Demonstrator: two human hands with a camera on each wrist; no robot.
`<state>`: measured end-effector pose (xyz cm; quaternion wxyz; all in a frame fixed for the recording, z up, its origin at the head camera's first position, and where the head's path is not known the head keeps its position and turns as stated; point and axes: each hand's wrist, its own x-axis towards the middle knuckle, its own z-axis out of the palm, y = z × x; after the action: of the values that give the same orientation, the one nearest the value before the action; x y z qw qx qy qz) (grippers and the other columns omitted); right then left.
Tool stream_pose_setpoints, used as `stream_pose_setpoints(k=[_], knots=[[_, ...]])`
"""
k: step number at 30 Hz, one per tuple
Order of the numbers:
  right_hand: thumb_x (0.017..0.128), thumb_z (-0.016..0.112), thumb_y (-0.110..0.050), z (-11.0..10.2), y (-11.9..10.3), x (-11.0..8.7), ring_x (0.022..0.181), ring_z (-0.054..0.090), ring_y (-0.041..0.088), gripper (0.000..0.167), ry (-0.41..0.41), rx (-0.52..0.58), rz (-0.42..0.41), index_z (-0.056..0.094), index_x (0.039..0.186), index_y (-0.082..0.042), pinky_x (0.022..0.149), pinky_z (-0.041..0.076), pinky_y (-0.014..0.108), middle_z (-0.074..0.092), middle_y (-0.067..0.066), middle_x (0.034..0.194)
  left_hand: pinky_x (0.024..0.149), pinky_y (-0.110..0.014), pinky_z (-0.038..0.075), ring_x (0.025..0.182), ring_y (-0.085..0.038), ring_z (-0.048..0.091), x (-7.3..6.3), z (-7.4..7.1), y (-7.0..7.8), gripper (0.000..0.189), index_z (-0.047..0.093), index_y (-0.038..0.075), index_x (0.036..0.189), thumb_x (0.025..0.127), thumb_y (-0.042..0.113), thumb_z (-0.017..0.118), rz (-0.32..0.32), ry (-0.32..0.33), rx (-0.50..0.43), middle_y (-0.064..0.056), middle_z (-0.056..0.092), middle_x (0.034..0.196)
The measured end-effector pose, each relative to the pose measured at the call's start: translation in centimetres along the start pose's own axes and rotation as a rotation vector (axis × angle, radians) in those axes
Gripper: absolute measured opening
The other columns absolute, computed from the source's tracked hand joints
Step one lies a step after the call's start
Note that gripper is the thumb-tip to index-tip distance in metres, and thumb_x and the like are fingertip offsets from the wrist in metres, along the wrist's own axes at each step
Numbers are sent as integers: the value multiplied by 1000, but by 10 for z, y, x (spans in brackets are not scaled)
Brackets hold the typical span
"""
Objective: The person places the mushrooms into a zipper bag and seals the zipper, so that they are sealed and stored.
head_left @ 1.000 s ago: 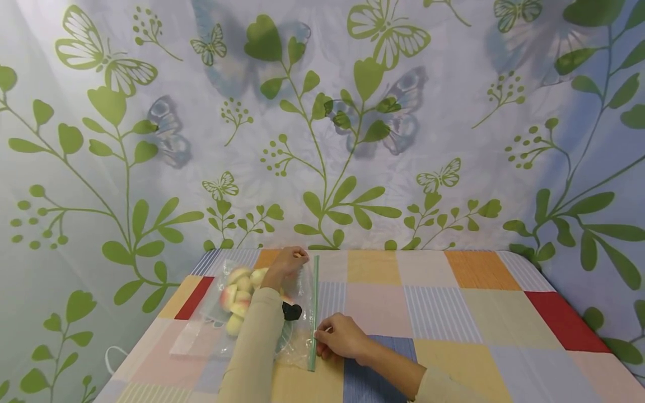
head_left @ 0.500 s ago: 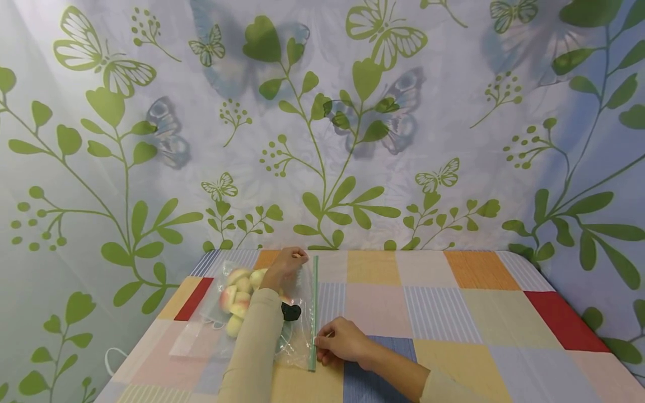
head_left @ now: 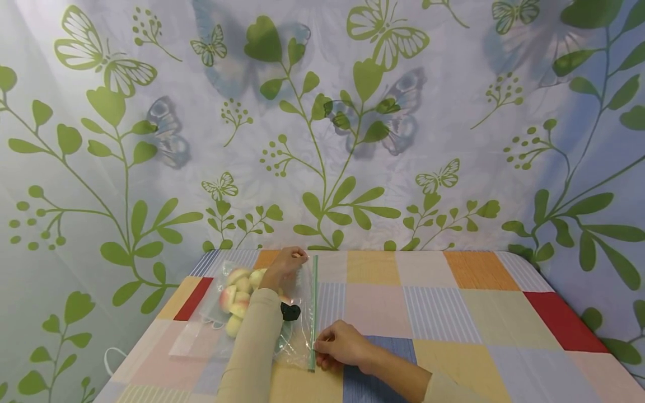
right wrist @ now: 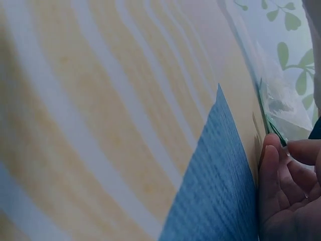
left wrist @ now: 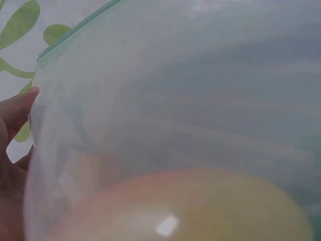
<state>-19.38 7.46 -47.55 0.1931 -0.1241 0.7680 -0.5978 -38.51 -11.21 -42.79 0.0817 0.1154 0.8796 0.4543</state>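
A clear plastic zip bag [head_left: 297, 355] lies flat on the left part of the table, its green zip strip [head_left: 314, 302] along the right side. Inside are several yellow-and-red, peach-like fruits [head_left: 237, 302], partly covered by the left sleeve. My left hand [head_left: 286, 264] reaches over the bag to its far edge; in the left wrist view its thumb and finger pinch the plastic below the strip. One rounded fruit [left wrist: 185, 208] looms close there through the film. My right hand [head_left: 342, 344] pinches the zip strip near its front end, also visible in the right wrist view [right wrist: 291, 181].
A patchwork cloth [head_left: 443, 313] covers the table, and a butterfly-and-leaf printed curtain [head_left: 322, 123] hangs behind it. A small black object [head_left: 290, 312] sits beside the left sleeve. A white cord [head_left: 113, 352] loops at the table's left edge.
My right hand has slid a little along the zip strip toward the front end. The left hand and the bag have hardly moved.
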Motion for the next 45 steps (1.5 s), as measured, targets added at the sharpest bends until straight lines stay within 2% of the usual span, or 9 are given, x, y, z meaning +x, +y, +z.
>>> stream_pose_setpoints(k=[8,15,24,33,37,42,45], knots=[[99,68,-5,5,0,-3,54,62,10,15,-3,24,-7,74,85,0,45,49,20,70,9,69,45,-26,36,47,-12,36,0,-1,-3,12,68,4,106,105,14,61,16,2,-22,-12,68,107],[98,68,-4,5,-3,-7,53,61,10,17,-8,44,8,73,83,1,44,49,19,70,10,69,50,-28,39,58,-14,43,-1,0,-3,16,68,2,109,106,16,60,20,1,-16,-7,64,95],[98,68,-4,6,-4,-11,53,61,9,18,-23,54,30,73,82,1,43,48,18,70,10,68,48,-27,37,55,-14,42,3,1,-4,13,68,5,107,105,16,62,2,7,-15,-7,64,94],[98,66,-3,7,-2,-14,53,61,9,17,-52,78,32,72,83,2,43,47,18,69,9,69,43,-26,33,46,-12,36,4,0,-5,13,67,4,107,106,16,61,6,-1,-24,-5,62,84],[99,66,-3,7,-2,-16,53,61,9,17,-60,78,45,72,84,2,44,47,18,69,10,69,45,-26,36,50,-13,39,1,1,-4,13,67,4,107,106,16,61,4,11,-19,-6,63,89],[98,67,-4,9,-3,-18,53,61,9,16,-59,67,53,73,84,1,44,47,18,70,10,69,53,-28,42,67,-17,48,-4,3,-2,12,67,5,106,105,16,62,24,37,2,-9,64,101],[98,67,-3,10,-3,-19,53,60,9,16,-57,66,52,73,84,1,43,47,18,70,10,68,54,-29,43,68,-17,48,-5,2,-2,12,66,4,106,106,15,61,31,33,0,-8,62,99]])
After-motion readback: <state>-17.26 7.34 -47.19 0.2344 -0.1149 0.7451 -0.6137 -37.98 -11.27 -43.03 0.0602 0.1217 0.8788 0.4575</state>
